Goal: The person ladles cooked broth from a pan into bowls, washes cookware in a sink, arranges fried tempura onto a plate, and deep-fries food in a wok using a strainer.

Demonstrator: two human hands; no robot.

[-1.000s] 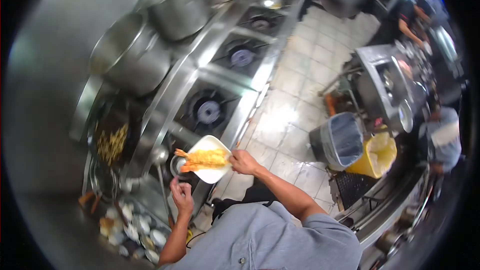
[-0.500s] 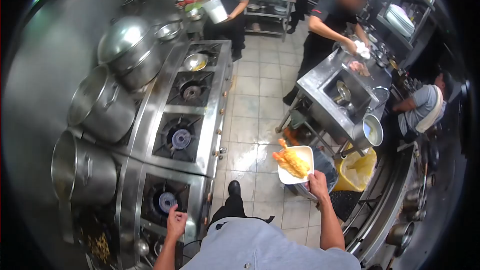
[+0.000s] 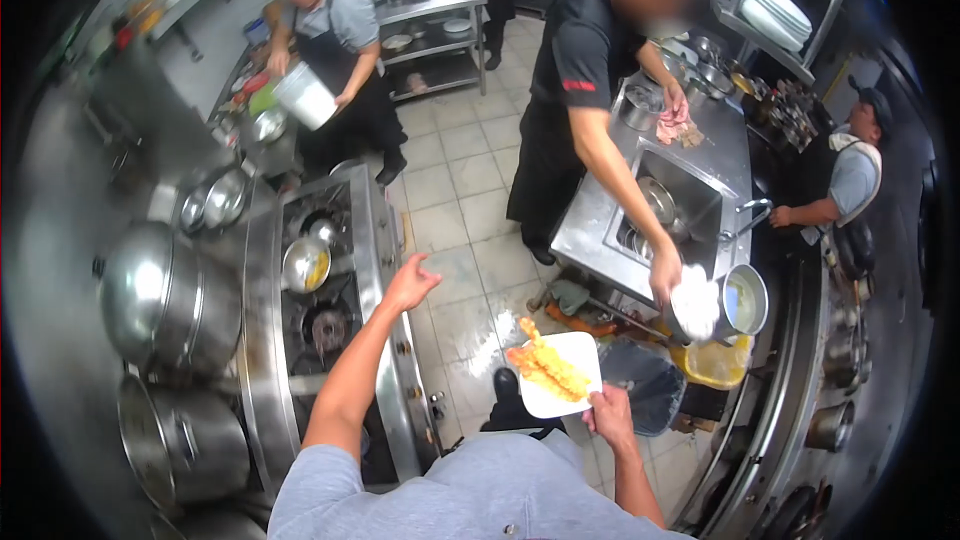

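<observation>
My right hand (image 3: 612, 416) grips the near right edge of a white square plate (image 3: 581, 353), held over the floor in front of my body. Across the plate lies a long piece of golden, battered fried food (image 3: 549, 370), its orange end poking past the far rim. My left hand (image 3: 412, 282) reaches forward beside the stove's edge, its fingers stretched out and nothing in them. Left of that hand, on the stove (image 3: 262, 340), sits a metal pan (image 3: 305, 265) with something yellow inside.
Large steel pots (image 3: 185, 440) line the left side. At right, a co-worker (image 3: 570, 110) leans over the sink table (image 3: 590, 230), one hand at a white bundle (image 3: 695, 302). Below stands a black-lined bin (image 3: 640, 385). Another person (image 3: 340, 50) tilts a white container (image 3: 306, 97).
My left hand has moved from low beside the near burner up and forward. The view has turned, and the plate sits further left. The co-worker's arm now reaches to the sink table's near end.
</observation>
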